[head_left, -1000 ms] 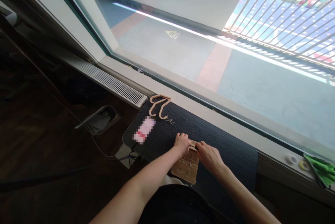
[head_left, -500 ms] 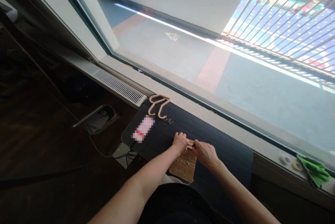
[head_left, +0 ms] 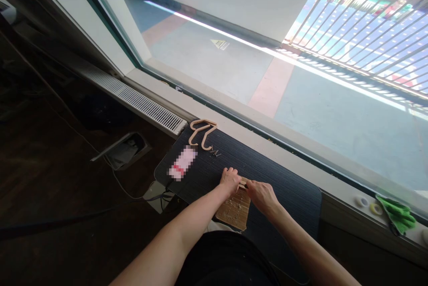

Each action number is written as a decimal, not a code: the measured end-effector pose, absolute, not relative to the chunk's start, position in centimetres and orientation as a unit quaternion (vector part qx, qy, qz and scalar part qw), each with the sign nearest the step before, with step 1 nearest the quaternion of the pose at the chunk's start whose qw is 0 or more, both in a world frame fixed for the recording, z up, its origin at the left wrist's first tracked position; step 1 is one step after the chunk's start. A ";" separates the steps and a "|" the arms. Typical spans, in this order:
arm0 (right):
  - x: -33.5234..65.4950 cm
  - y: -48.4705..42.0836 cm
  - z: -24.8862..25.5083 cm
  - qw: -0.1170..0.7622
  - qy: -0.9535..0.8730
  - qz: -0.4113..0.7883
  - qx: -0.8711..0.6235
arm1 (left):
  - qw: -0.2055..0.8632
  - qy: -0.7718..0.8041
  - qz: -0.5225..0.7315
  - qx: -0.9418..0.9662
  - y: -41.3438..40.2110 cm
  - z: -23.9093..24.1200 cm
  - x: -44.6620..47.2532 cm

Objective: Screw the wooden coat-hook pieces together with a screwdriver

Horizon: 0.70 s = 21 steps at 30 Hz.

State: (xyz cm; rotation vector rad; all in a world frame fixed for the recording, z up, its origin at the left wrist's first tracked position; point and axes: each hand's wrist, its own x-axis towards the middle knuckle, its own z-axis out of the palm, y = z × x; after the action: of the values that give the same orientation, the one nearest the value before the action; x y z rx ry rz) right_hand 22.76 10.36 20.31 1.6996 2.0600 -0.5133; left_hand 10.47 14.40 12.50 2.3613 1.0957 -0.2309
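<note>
My left hand (head_left: 230, 180) is closed on one end of a small light wooden piece (head_left: 244, 181) above the near side of the table. From the other side, my right hand (head_left: 262, 193) meets the piece with its fingers wrapped round a small dark tool (head_left: 246, 185), mostly hidden in the grip. Beneath both hands lies a worn wooden board (head_left: 234, 210), dotted with pale chips, at the table edge by my lap. Two bent wooden hooks (head_left: 207, 136) rest at the table's far left corner, with several screws (head_left: 216, 152) beside them.
The dark ribbed table (head_left: 287, 206) abuts a window sill (head_left: 240, 139). A blurred pink-and-red item (head_left: 183, 163) lies on its left part. Tape rolls (head_left: 375, 208) and green gloves (head_left: 399, 217) sit on the sill at right. A radiator (head_left: 147, 105) and a bin (head_left: 129, 152) stand left.
Both hands keep their grips on the wooden piece and the dark tool, with only a very slight shift. The view has moved a little.
</note>
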 end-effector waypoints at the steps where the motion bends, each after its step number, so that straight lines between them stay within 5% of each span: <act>1: 22.7 10.3 20.3 0.209 0.739 -0.183 0.613 | 0.261 0.405 -0.084 0.873 14.4 12.5 10.5; 21: 23.2 10.1 20.2 0.222 0.730 -0.185 0.620 | 0.248 0.444 -0.065 0.858 14.4 12.5 9.4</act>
State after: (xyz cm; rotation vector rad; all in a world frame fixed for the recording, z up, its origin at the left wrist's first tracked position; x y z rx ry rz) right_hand 23.18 10.12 20.23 1.7126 2.0159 -0.5119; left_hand 9.40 14.42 12.49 2.3397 1.2106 -0.1762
